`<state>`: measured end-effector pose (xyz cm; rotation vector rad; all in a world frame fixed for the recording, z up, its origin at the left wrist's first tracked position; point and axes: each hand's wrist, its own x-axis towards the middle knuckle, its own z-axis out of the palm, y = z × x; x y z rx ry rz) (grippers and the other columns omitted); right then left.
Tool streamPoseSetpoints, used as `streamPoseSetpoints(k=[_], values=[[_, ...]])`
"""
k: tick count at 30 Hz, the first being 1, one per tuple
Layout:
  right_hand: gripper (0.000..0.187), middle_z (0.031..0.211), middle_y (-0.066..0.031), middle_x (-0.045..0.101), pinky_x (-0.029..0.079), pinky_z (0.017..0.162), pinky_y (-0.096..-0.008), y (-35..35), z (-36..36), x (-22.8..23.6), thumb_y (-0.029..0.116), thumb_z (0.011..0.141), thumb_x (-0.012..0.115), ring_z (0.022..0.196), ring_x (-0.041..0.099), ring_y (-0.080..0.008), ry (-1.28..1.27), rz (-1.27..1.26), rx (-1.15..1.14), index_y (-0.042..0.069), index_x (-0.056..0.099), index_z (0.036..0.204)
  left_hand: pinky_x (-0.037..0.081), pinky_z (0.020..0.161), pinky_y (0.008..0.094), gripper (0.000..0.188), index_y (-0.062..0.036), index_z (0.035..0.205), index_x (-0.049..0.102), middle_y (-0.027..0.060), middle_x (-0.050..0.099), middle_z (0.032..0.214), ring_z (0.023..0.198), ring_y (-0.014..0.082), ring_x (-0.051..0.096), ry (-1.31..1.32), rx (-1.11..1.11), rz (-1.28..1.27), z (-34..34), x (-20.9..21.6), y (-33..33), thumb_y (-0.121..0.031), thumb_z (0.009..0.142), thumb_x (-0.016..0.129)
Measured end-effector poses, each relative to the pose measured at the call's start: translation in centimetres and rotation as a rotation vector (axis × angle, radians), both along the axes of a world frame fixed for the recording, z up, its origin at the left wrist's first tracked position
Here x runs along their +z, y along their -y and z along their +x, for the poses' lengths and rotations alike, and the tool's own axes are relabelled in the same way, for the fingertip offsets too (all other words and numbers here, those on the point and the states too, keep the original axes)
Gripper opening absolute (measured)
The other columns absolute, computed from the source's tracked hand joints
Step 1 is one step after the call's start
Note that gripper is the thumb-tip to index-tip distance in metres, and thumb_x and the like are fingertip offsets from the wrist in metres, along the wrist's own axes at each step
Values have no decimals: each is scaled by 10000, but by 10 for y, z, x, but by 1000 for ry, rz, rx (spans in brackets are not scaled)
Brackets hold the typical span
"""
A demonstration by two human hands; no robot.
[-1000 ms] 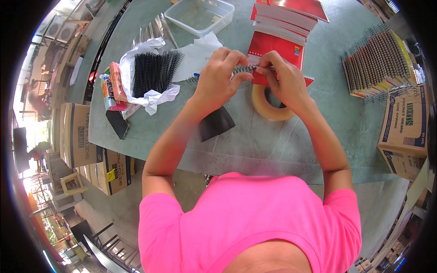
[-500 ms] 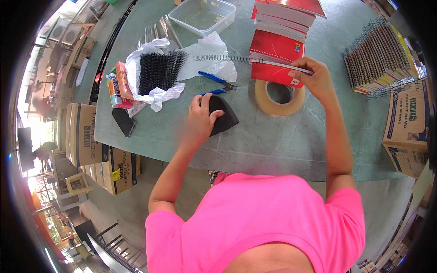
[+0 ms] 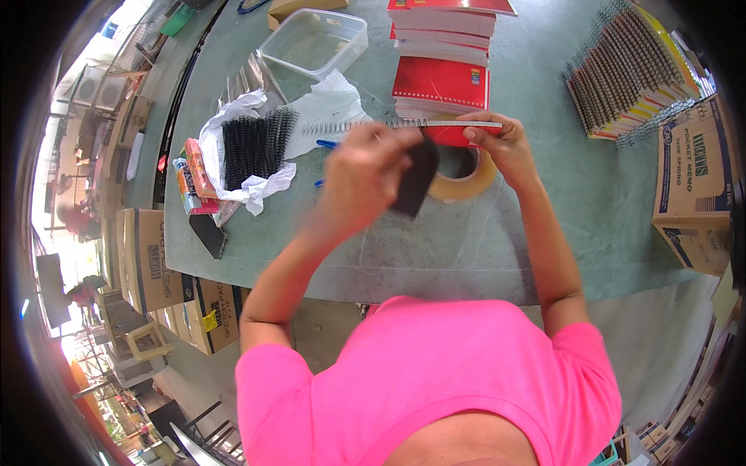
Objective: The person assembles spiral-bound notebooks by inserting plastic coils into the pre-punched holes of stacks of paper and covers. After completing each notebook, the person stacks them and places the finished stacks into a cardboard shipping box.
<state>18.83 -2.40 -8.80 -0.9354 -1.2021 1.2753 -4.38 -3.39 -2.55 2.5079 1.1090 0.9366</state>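
Left hand [image 3: 365, 175] grips a blurred black sheet [image 3: 416, 177]; right hand [image 3: 497, 140] pinches the wire coil [image 3: 404, 124], hiding the tape roll [image 3: 466, 175].

I saw a black cover [image 3: 417, 177] in my left hand [image 3: 365, 175] and a silvery wire spiral [image 3: 404, 124] in my right hand [image 3: 497, 140]. The table [image 3: 544, 217] was pale green, the notebooks [image 3: 441, 85] red, the tape roll [image 3: 466, 175] tan, and my shirt [image 3: 427, 373] bright pink.

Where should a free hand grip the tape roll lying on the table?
Pinch the near rim of the tape roll from above, one finger in its open core. It lies flat, and the right hand with the wire spiral covers its far side.
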Motion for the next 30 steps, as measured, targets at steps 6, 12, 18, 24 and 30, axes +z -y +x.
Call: streamPoseSetpoints(k=[6,12,18,24,30], values=[[183,858,-26,656,477,752,-227,2,0,9,63,797,670,792,578,-83,-44,-34,78,6,655,970,462,717,299,307,-75,1009,657,98,619,882,847,199,589,-16,-32,-120,10,-6,0,-11,710,683],[173,912,-38,660,482,778,-239,1,-1,8,16,805,634,843,586,-89,31,-11,51,0,657,976,458,754,317,313,-87,995,660,93,611,889,819,206,585,85,107,58,19,7,-13,13,699,657],[226,936,-46,651,481,797,-238,-2,3,1,19,796,653,845,590,-103,-21,-55,89,-5,628,1020,457,753,319,298,-73,992,654,105,606,873,820,243,584,165,57,65,31,21,-19,-4,702,660],[247,946,-46,650,485,784,-227,-2,11,-4,-4,798,644,847,590,-90,-11,-97,73,-14,612,1043,455,732,313,290,-80,1002,653,107,583,862,805,243,582,250,83,103,37,27,-28,-6,722,656],[257,989,-50,637,477,804,-235,-2,10,-3,-59,820,578,884,586,-102,15,43,125,-34,599,1075,463,705,316,335,-114,1025,647,98,544,874,782,240,567,149,67,60,47,20,-18,13,715,656]])
